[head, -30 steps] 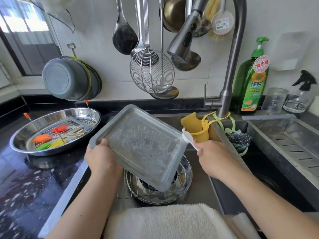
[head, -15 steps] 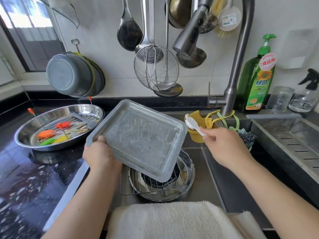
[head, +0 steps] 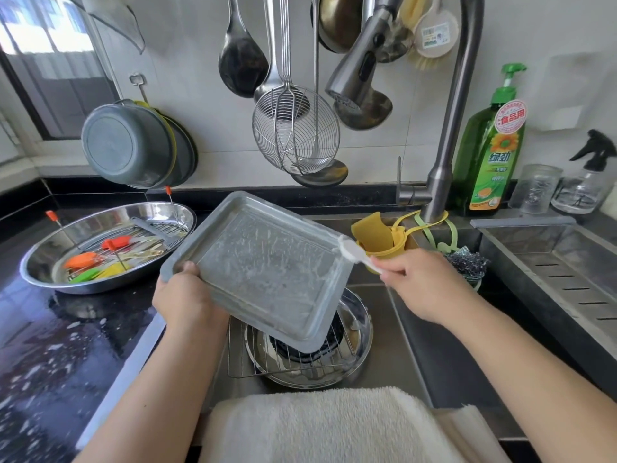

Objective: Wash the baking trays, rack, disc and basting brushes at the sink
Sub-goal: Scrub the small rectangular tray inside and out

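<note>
Steel sink [head: 410, 345]: holds a wire rack [head: 290, 365] lying across a round steel disc [head: 359, 332]
Grey baking tray [head: 267, 265]: tilted above the sink, soapy inner face toward the camera, lower corner over the rack
Oval steel dish [head: 110, 242]: on the dark counter to the left, with orange, red, green and yellow basting brushes [head: 100, 259] lying on a grill inside
Left hand [head: 183, 299]: grips the tray's left edge, thumb curled over the rim
Right hand [head: 420, 282]: fingers pinch the handle of a white brush [head: 354, 250]; its head touches the tray's right corner
</note>
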The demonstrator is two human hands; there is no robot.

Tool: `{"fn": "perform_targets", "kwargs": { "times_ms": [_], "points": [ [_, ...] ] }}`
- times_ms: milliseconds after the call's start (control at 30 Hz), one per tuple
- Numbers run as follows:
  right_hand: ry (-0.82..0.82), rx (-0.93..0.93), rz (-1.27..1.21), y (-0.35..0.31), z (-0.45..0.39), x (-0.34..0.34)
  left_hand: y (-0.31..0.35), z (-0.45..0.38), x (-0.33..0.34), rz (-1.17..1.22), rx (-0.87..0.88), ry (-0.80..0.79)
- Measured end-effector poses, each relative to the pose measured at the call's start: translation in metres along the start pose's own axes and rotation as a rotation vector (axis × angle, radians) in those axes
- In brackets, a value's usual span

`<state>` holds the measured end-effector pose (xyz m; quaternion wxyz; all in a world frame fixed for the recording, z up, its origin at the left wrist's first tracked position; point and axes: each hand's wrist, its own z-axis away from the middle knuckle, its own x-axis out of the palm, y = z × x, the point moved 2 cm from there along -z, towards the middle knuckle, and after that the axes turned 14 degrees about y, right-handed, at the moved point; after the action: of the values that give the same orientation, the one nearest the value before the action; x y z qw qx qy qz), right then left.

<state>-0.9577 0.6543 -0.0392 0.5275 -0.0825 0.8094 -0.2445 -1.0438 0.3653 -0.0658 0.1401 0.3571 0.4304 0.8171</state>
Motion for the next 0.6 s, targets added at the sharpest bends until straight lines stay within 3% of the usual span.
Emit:
{"fn": "perform_targets", "kwargs": {
  "times_ms": [67,233,300,433,500,600],
  "points": [
    [-0.009,-0.013,0.026,0.002,-0.002,-0.001,0.0,0.0,0.0,0.0,0.016,-0.003],
    [-0.458,-0.13,-0.077,-0.017,0.024,0.011,0.003,-0.011,-0.006,0.029,0.05,0.07],
    [-0.447,-0.142,-0.078,-0.021,0.024,0.011,0.002,-0.011,-0.005,0.051,0.038,0.063],
    [-0.161,-0.086,-0.016,-0.015,0.011,0.005,0.0,-0.007,-0.003,0.08,0.001,0.067],
    [-0.225,-0.097,-0.026,-0.017,0.014,0.008,0.001,-0.008,-0.004,0.072,0.021,0.081],
    [-0.482,-0.161,-0.083,-0.026,0.031,0.018,0.003,-0.01,-0.007,0.045,0.038,0.096]
  ]
}}
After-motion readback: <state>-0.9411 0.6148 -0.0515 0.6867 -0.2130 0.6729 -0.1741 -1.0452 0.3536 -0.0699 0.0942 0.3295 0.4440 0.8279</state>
